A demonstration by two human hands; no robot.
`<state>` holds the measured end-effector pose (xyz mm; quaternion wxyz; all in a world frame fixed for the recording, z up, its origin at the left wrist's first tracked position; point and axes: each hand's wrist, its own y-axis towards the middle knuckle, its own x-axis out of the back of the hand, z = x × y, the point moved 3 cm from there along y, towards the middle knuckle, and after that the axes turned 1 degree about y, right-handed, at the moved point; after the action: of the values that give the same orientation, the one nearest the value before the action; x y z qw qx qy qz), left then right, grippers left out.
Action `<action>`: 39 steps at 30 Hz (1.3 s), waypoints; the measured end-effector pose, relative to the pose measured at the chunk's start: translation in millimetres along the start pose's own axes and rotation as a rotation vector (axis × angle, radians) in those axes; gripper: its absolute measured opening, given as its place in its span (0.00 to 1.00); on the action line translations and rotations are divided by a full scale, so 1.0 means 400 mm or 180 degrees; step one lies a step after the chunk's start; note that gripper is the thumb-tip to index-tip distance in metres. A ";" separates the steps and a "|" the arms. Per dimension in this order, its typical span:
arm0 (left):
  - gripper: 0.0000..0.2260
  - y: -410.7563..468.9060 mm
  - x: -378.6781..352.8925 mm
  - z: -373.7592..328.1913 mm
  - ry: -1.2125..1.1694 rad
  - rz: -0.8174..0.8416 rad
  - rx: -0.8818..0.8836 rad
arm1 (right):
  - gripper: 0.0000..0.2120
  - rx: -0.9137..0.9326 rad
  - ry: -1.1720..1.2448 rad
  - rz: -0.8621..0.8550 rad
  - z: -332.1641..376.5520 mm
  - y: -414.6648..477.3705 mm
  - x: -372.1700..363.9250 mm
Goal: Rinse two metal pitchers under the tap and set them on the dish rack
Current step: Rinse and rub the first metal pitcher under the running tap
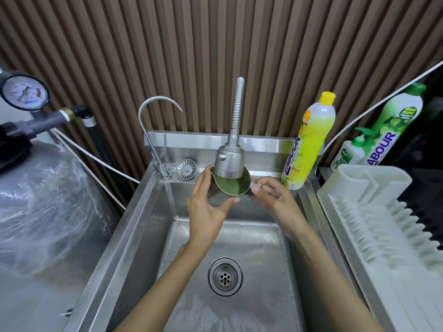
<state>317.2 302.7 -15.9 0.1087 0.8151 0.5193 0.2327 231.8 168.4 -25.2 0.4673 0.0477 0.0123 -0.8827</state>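
A metal pitcher (230, 186) is held upright right under the spray head of the flexible tap (229, 161), above the steel sink (134, 226). Greenish water shows inside it. My left hand (208, 207) cups the pitcher's body from the left and front, fingers curled around it. My right hand (271, 195) pinches the pitcher's handle on its right side. The tap head hides the back part of the pitcher's mouth. The white dish rack (374, 226) stands to the right of the sink with nothing on it. Only one pitcher is in view.
A slim gooseneck tap (153, 130) and a loose sink strainer (186, 169) sit at the sink's back left. A yellow soap bottle (309, 142) stands at the back right corner, green bottles (393, 123) behind the rack. A plastic-wrapped tank (40, 202) with a pressure gauge (24, 92) is left.
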 end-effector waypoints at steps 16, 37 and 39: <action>0.16 -0.030 -0.011 0.022 -0.0050 0.0607 0.1192 | 0.08 0.0241 -0.2895 -0.0524 0.137 -0.033 -0.010; 0.41 -0.007 0.054 -0.033 0.1335 -0.0045 0.0064 | 0.06 -0.0395 -0.0005 0.0118 -0.013 -0.020 -0.036; 0.42 -0.015 0.054 -0.034 0.1268 0.0064 0.0287 | 0.06 -0.0375 -0.0333 -0.0028 0.009 -0.026 -0.027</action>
<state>313.4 323.8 -0.7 -0.0351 0.7621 0.5322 0.3669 228.7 182.9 -20.9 0.4655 -0.0261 0.0400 -0.8838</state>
